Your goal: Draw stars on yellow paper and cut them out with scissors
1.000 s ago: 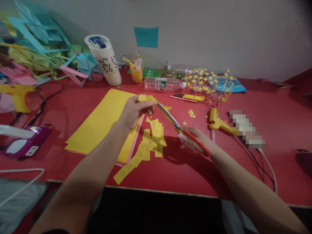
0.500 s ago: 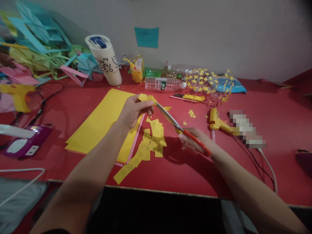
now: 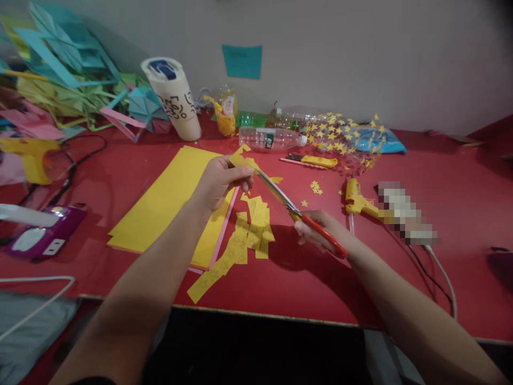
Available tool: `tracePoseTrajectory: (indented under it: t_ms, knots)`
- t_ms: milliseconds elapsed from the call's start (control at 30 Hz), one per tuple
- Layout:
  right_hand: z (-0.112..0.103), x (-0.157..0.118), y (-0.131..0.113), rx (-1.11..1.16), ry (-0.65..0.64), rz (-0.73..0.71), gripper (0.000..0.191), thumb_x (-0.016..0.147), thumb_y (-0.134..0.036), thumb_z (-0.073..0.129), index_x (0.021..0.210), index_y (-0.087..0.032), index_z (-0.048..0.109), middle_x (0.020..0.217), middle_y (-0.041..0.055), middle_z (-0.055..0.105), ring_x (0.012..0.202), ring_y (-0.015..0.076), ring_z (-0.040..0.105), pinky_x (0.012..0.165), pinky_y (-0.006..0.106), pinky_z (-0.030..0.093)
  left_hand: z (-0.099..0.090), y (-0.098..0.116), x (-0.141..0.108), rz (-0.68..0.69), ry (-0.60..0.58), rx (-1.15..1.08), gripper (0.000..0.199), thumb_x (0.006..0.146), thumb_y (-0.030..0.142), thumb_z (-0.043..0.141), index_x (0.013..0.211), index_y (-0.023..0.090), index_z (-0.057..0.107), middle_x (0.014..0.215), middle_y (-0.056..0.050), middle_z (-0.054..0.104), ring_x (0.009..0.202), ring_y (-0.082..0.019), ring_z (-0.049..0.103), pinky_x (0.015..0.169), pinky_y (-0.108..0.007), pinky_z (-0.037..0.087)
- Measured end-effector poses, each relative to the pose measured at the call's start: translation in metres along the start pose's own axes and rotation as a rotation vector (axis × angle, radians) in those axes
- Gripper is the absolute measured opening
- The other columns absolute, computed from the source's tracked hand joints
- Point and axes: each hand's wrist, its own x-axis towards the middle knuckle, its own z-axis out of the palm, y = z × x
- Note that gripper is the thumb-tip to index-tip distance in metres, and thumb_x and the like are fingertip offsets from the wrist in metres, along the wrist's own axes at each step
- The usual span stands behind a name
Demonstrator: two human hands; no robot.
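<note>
Between the thumb and fingers of my left hand is a small piece of yellow paper, pinched above the table. My right hand grips a pair of scissors with red handles, the blade tips touching the paper's right edge. Below the hands lie several yellow paper strips with stars drawn on them. A stack of yellow sheets rests under my left forearm. Small cut paper stars lie beyond the scissors.
A hot glue gun and a pixelated object lie on the right. Behind are a utility knife, a plastic bottle, a star-covered clear bottle and a white tumbler. Folded paper shapes crowd the left.
A corner of the yellow paper in my left hand now sticks up higher, apparently bent away at the cut. Both hands stay almost in place.
</note>
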Motion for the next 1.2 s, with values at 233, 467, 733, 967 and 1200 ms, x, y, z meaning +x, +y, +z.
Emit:
tracePoseTrajectory:
  t_ms: [233,467,733,967,1200]
  knots:
    - [-0.0003,-0.0002,-0.0013,0.005,0.019,-0.016,0.059,0.060,-0.076,0.070,0.059,-0.022,0.048,0.042,-0.0073,0.041,0.040,0.0112,0.051,0.043,0.024,0.046,0.0013,-0.0003,-0.0010,0.026,-0.009,-0.011,0.009,0.059,0.020,0.075,0.058,0.015,0.067,0.052,0.000,0.064,0.042,-0.008,0.055,0.046,-0.022,0.049]
    - [-0.0018,-0.0022,-0.0034,-0.033,0.020,0.014,0.056,0.063,-0.073,0.069,0.059,-0.022,0.047,0.046,-0.0046,0.046,0.042,0.0125,0.054,0.038,0.022,0.036,0.0001,-0.0014,0.0001,0.017,-0.013,-0.027,0.010,0.058,0.019,0.076,0.056,0.014,0.068,0.051,-0.001,0.065,0.041,-0.008,0.054,0.045,-0.021,0.049]
    - [-0.0030,-0.0012,-0.0054,-0.073,0.008,0.042,0.054,0.064,-0.072,0.068,0.061,-0.021,0.048,0.051,-0.0021,0.054,0.041,0.0125,0.054,0.035,0.021,0.032,-0.0005,-0.0007,0.0007,-0.006,-0.003,0.014,0.011,0.058,0.021,0.075,0.056,0.014,0.067,0.051,0.000,0.064,0.041,-0.007,0.054,0.046,-0.022,0.049]
    - [-0.0034,-0.0011,-0.0035,-0.048,0.009,0.038,0.055,0.063,-0.072,0.070,0.060,-0.021,0.049,0.049,-0.0033,0.052,0.039,0.0100,0.051,0.035,0.020,0.032,-0.0017,-0.0016,0.0020,-0.014,-0.011,-0.004,0.009,0.058,0.019,0.075,0.057,0.014,0.067,0.051,0.000,0.064,0.040,-0.007,0.054,0.045,-0.021,0.048]
    - [-0.0001,-0.0021,-0.0076,0.001,0.013,-0.005,0.059,0.062,-0.076,0.069,0.058,-0.023,0.045,0.038,-0.0097,0.037,0.035,0.0095,0.046,0.048,0.027,0.050,0.0007,-0.0049,0.0008,0.000,-0.038,-0.066,0.010,0.061,0.016,0.073,0.060,0.014,0.063,0.052,0.000,0.065,0.041,-0.008,0.056,0.046,-0.022,0.050]
